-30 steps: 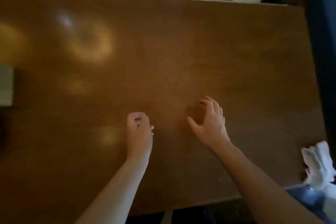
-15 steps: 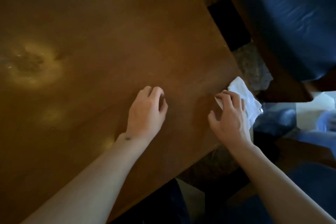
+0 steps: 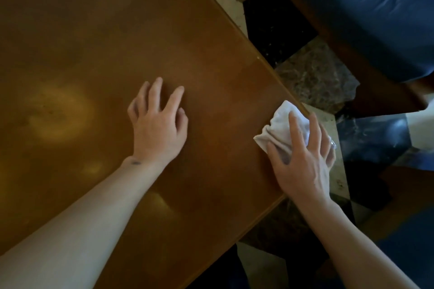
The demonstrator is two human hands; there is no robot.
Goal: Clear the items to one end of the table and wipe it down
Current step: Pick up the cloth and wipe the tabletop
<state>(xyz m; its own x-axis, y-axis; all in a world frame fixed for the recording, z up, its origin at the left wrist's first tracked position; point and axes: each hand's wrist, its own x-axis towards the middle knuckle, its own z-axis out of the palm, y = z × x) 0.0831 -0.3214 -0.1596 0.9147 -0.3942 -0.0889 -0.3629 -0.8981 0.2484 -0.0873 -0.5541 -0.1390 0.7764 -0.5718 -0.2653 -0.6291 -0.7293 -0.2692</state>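
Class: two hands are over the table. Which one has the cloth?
The right hand: it presses the white cloth at the table edge. The left hand rests bare on wood.

No readable text, labels, brand names, numbers or signs appear anywhere in the view. The wooden table [image 3: 164,30] is plain, showing only soft glare patches. The white cloth [image 3: 281,124] at its right edge carries no visible print or tag. A small dark mark sits on the left wrist [image 3: 135,162], too small and blurred to tell whether it is lettering. The blue seat [image 3: 375,7] and the patterned floor [image 3: 312,73] show no writing.
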